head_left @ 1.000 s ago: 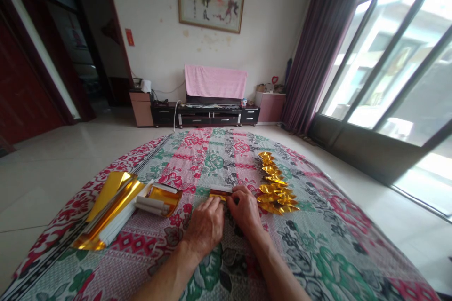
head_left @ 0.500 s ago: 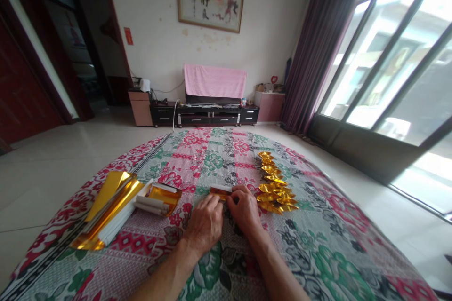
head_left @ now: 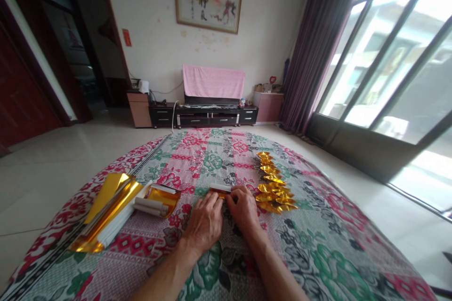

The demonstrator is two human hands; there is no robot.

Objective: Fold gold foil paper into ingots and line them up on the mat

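Observation:
A small sheet of gold foil paper [head_left: 219, 192] with a white edge lies on the cloth, pressed under both hands. My left hand [head_left: 205, 218] has its fingers closed on the sheet's near left part. At the right end, my right hand [head_left: 243, 206] pinches the same sheet between thumb and curled fingers. The near edge of the paper is hidden by the fingers. Right of my hands stand several folded gold paper ingots [head_left: 270, 193] in overlapping rows. To the left lies a curled stack of gold foil paper [head_left: 164, 200] with white backs showing.
A larger pile of gold sheets [head_left: 109, 211] lies farther left on the flowered tablecloth [head_left: 219, 150]. Beyond the table's far edge stands a low black TV cabinet [head_left: 208, 117] under a pink cloth [head_left: 213, 81]. Glass doors [head_left: 384, 70] are on the right.
The view has shifted slightly. My hands stay on the gold paper in almost the same pose, with no clear movement of the sheet.

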